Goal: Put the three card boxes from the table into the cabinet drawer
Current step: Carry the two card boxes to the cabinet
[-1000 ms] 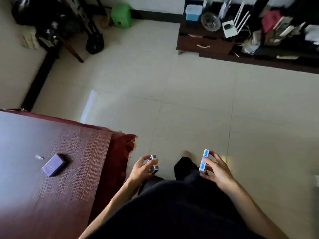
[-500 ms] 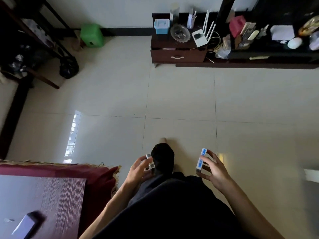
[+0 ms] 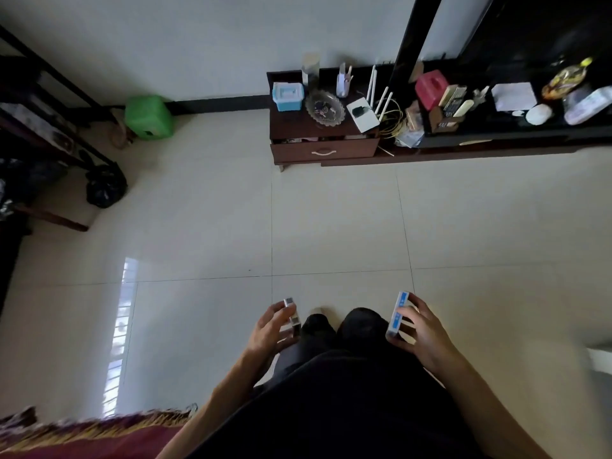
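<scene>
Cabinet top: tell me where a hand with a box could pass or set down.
The cabinet top is crowded: blue box, glass dish and router fill it. Only a thin strip along its front edge, above the drawer, looks bare. The drawer stands slightly open, its gap narrow. The shelf to the right is packed too. The floor in front is free.

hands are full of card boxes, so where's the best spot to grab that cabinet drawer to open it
Take the pale curved handle at the centre of the drawer front, from the room side, pulling towards you. It bows outward, probably leaving finger room, and the drawer already looks slightly ajar.
</scene>
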Available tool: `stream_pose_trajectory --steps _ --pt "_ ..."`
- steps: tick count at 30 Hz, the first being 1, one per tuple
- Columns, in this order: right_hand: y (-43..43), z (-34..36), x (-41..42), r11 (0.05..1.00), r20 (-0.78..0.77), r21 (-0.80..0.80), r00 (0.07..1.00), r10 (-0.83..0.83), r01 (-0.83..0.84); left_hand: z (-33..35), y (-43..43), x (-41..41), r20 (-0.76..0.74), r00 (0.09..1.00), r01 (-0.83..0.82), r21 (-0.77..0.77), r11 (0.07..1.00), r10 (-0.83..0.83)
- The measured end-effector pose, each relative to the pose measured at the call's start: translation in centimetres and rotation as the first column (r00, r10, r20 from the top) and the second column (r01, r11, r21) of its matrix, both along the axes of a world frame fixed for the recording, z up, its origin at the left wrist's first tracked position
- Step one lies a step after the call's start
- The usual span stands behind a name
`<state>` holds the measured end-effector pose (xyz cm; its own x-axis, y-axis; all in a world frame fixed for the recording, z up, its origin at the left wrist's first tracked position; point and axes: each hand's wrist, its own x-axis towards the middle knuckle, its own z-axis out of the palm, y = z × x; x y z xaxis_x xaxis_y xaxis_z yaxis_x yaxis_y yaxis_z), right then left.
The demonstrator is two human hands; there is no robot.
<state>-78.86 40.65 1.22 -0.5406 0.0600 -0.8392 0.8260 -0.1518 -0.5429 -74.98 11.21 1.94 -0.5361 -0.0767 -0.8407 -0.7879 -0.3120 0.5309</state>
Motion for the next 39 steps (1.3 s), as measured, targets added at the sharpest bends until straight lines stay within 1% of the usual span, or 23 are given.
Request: stream_pose_trajectory --steps 4,9,12,16,18,24,26,29,31,34,37,39 --pt "-0.2 -0.1 -5.3 1.0 -0.021 0.002 1.0 -0.002 0.002 0.4 0.0 -6.7 -0.025 0.999 0.026 0.015 1.0 -0.026" --pt "0.2 -1.0 -13.0 0.999 0.034 -0.033 0.999 0.029 -0.027 0.0 0.8 -14.9 -0.005 0.999 0.04 0.016 0.999 -0.04" --pt "0.3 -1.5 -18.2 0.998 0.028 -0.041 0.998 0.05 -0.049 0.4 1.7 -19.6 0.007 1.0 0.014 0.007 1.0 -0.014" --pt "-0.1 -1.3 -24.7 0.998 0.014 -0.056 1.0 0.013 -0.012 1.0 2.0 -25.2 0.014 1.0 -0.012 -0.01 1.0 0.012" --pt "-0.2 -1.1 -27.6 0.998 0.016 -0.055 0.999 0.039 -0.038 1.3 1.7 -27.7 0.006 0.999 -0.045 0.003 0.999 0.045" --pt "-1.9 -1.0 -36.0 0.995 0.091 -0.103 0.996 0.004 0.005 2.0 -0.4 -33.8 -0.003 0.992 -0.122 0.022 0.992 0.123" --pt "-3.1 -1.0 -38.6 0.995 0.096 -0.101 0.995 0.02 -0.01 1.9 -1.6 -35.7 -0.014 0.99 -0.142 0.03 0.989 0.143" --pt "-5.2 -1.3 -42.3 0.991 0.041 -0.085 0.993 0.111 -0.107 1.6 -3.6 -38.8 -0.015 0.982 -0.186 0.054 0.981 0.188" --pt "-6.9 -1.2 -45.2 0.989 0.039 -0.076 0.99 0.132 -0.129 1.4 -5.2 -41.4 -0.003 0.979 -0.201 0.06 0.978 0.201" --pt "-9.1 -0.9 -49.2 0.989 0.089 -0.077 0.987 0.136 -0.129 1.1 -7.7 -45.3 0.001 0.986 -0.168 0.067 0.984 0.168" --pt "-11.3 -1.0 -52.4 0.989 0.042 -0.04 0.989 0.144 -0.143 0.5 -10.2 -49.4 -0.014 0.996 -0.092 0.073 0.993 0.093" --pt "-12.5 -1.0 -54.0 0.995 0.052 -0.045 0.994 0.096 -0.094 0.2 -11.5 -51.8 -0.019 0.999 -0.027 0.069 0.997 0.028"
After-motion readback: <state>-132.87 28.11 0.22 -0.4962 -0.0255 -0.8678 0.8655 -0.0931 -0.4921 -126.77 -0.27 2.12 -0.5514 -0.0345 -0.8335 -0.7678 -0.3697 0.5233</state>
